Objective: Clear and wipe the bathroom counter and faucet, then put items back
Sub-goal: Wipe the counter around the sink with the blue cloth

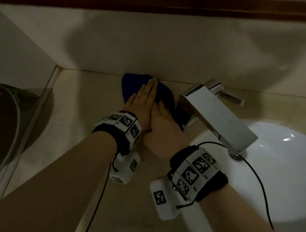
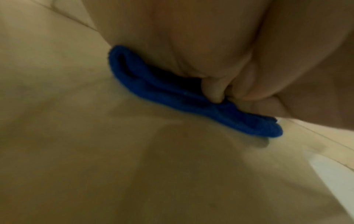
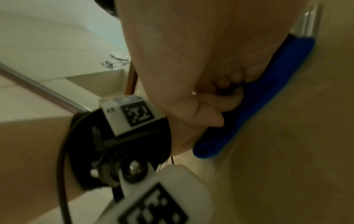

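A blue cloth [image 1: 132, 83] lies at the back of the beige counter [image 1: 89, 102], against the wall and just left of the chrome faucet [image 1: 214, 112]. My left hand [image 1: 144, 101] lies flat on the cloth, its straight fingers pointing at the wall. My right hand [image 1: 163, 121] partly overlaps it and covers the cloth's right side beside the faucet base. In the right wrist view its thumb and curled fingers [image 3: 229, 86] bear on the blue cloth [image 3: 268, 91]. The left wrist view shows the folded cloth [image 2: 172, 97] squeezed under a palm.
The white basin [image 1: 279, 166] sits at the right under the faucet spout. A black cable [image 1: 252, 170] from my right wristband hangs over the basin. A glass panel edge [image 1: 43, 99] and a dark rounded object [image 1: 3, 117] bound the counter's left side.
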The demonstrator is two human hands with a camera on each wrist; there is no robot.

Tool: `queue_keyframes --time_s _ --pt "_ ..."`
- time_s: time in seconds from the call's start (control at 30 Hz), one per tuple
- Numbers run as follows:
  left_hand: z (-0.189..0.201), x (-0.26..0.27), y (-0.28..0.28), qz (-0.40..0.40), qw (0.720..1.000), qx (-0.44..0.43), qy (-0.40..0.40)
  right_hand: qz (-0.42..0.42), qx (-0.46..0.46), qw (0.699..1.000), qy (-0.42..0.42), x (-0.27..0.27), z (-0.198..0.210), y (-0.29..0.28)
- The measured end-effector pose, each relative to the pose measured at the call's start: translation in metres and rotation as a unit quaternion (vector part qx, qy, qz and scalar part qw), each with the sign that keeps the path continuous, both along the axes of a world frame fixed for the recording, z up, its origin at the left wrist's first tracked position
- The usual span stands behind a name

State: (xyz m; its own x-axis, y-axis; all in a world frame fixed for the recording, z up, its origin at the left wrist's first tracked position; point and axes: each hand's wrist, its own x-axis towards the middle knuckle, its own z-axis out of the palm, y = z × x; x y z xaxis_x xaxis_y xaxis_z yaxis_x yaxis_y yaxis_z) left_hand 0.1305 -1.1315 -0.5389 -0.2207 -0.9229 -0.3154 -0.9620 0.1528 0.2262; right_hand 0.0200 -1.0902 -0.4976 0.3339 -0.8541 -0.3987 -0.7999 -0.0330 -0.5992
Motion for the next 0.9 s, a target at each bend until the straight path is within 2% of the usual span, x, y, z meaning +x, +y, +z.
queue_keyframes --time_s 0.1,0.23,0.33,0.4,0.5,0.6,0.9 --pt "-0.001 0.011 -0.003 -0.025 1.000 0.001 0.003 -0.008 -0.038 0.998 0.049 0.018 -0.008 0.001" --pt "0.001 0.041 -0.006 -0.002 1.000 0.001 0.003 -0.005 -0.049 0.995 0.083 0.051 -0.010 -0.004" --pt "0.002 0.075 -0.005 0.040 0.999 0.002 -0.003 0.044 -0.042 0.996 0.067 0.080 -0.010 -0.014" --pt "0.002 0.099 -0.005 0.089 0.996 0.000 0.000 0.079 -0.014 0.996 0.027 0.097 -0.009 -0.023" --pt "-0.001 0.128 -0.003 0.179 0.984 -0.015 0.002 0.126 0.013 0.992 -0.011 0.118 -0.006 -0.038" --pt "-0.007 0.145 0.001 0.233 0.972 -0.033 -0.009 0.161 0.021 0.987 -0.015 0.135 -0.004 -0.047" --pt "-0.018 0.147 0.011 0.241 0.967 -0.075 -0.021 0.174 -0.013 0.985 -0.004 0.137 -0.012 -0.042"
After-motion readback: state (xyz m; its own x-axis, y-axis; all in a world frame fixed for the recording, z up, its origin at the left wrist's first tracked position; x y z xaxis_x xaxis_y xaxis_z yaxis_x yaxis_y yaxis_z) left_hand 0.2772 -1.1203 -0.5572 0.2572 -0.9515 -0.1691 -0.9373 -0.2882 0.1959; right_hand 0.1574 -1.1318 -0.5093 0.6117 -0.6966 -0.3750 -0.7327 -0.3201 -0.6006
